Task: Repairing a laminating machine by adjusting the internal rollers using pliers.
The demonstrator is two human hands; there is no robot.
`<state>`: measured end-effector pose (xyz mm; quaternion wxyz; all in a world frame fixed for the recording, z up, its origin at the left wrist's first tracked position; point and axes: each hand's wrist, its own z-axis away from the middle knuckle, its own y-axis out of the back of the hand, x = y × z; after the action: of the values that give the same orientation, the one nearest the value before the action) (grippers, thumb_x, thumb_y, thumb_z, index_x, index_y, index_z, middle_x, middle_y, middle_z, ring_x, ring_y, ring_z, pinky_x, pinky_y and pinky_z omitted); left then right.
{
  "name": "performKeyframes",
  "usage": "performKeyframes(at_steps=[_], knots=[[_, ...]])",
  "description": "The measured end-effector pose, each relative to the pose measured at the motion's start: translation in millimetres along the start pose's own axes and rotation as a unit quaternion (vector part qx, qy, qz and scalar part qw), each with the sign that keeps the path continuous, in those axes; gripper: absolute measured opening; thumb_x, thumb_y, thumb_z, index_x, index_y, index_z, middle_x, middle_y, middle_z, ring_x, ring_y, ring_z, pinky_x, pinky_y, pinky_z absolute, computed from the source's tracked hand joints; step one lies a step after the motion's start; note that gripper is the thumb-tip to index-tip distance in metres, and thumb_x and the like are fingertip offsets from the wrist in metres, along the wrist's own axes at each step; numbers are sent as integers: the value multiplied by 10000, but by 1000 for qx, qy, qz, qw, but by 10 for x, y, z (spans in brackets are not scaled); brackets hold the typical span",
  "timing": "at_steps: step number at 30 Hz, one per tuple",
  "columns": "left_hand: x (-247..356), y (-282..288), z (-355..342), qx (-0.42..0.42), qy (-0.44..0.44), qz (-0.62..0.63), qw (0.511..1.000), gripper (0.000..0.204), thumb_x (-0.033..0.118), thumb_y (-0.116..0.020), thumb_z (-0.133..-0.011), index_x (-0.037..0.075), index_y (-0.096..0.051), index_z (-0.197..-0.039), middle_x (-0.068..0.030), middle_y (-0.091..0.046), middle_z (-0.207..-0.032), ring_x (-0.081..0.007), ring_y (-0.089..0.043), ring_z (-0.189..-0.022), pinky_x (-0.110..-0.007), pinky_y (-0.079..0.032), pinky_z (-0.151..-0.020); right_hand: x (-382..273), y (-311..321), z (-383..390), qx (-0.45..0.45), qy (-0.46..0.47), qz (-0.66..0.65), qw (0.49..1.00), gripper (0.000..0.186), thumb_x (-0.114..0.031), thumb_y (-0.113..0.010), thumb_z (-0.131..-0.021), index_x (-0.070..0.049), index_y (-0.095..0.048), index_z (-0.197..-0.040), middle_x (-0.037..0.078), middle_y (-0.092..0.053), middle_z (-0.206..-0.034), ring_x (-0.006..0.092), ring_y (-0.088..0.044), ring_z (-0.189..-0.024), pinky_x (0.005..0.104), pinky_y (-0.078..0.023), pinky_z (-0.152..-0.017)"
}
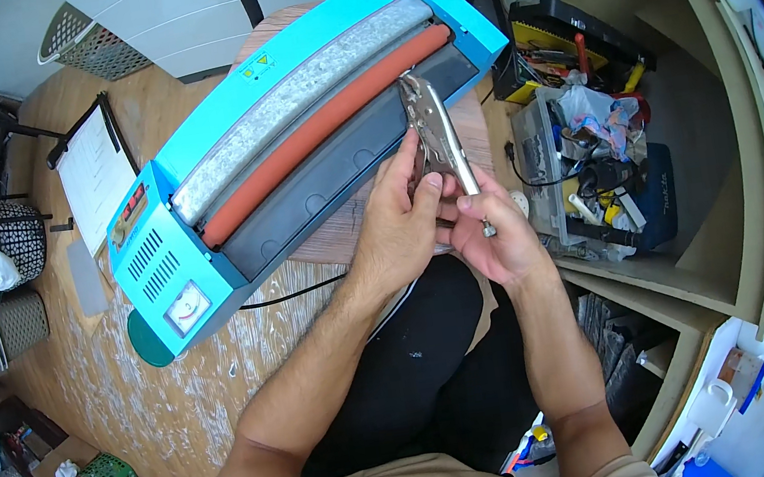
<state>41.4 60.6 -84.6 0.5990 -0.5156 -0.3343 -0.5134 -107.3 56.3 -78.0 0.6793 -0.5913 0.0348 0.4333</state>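
Observation:
A pair of silver locking pliers is held in front of me, jaws pointing up and away over the machine's dark front tray. My right hand grips the lower end of the handles, its thumb beside the adjusting screw. From the other side, my left hand pinches the pliers, with the index finger laid up along the lever. Behind the tool is a turquoise roller machine with its top off. An orange roller and a mottled silver roller are exposed. Whether the jaws touch anything is unclear.
The machine rests on a round wooden table. To the right are a clear bin of tools, an open toolbox and a wooden cabinet. A clipboard with paper and several baskets stand left. A black cord trails below the machine.

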Motion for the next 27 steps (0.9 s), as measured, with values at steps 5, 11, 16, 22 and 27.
performKeyframes(at_steps=[5,11,16,22,27], knots=[[67,-26,30,16,-16,-6,1000,568,-19,-468,-1016,-8,-289,-1555,-122,-588,-1191,-142,-589,-981,-231,-519,-845,-126,-147,27,57,-16,80,995,203,-101,-547,-917,-48,-574,-1111,108,-614,-1039,235,-644,-978,401,-547,-845],[39,-5,51,19,-26,-22,999,586,-69,-484,-984,-16,-311,-1541,-129,-582,-1189,-153,-584,-1008,-232,-506,-870,-278,-287,35,86,-49,115,988,240,-150,-552,-934,-40,-564,-1146,87,-593,-1016,245,-647,-931,415,-561,-788],[153,-6,113,11,-1,-16,1000,604,-99,-480,-966,-6,-318,-1540,-133,-579,-1173,-158,-591,-1001,-236,-511,-855,-317,-469,48,114,-59,134,983,251,-180,-556,-939,-41,-565,-1148,81,-582,-1010,250,-643,-905,438,-562,-766],[122,-26,100,10,-8,-28,1000,605,-104,-463,-965,3,-317,-1542,-133,-581,-1139,-155,-596,-969,-235,-515,-826,-422,-572,38,138,-72,164,974,262,-193,-562,-939,-44,-568,-1156,81,-579,-996,247,-650,-901,450,-564,-753],[227,-55,106,20,8,-32,999,598,-102,-467,-962,-2,-329,-1535,-135,-586,-1130,-150,-597,-945,-229,-516,-809,-465,-547,3,150,-89,168,970,264,-177,-565,-947,-46,-569,-1176,94,-591,-1035,232,-654,-907,430,-571,-746]])
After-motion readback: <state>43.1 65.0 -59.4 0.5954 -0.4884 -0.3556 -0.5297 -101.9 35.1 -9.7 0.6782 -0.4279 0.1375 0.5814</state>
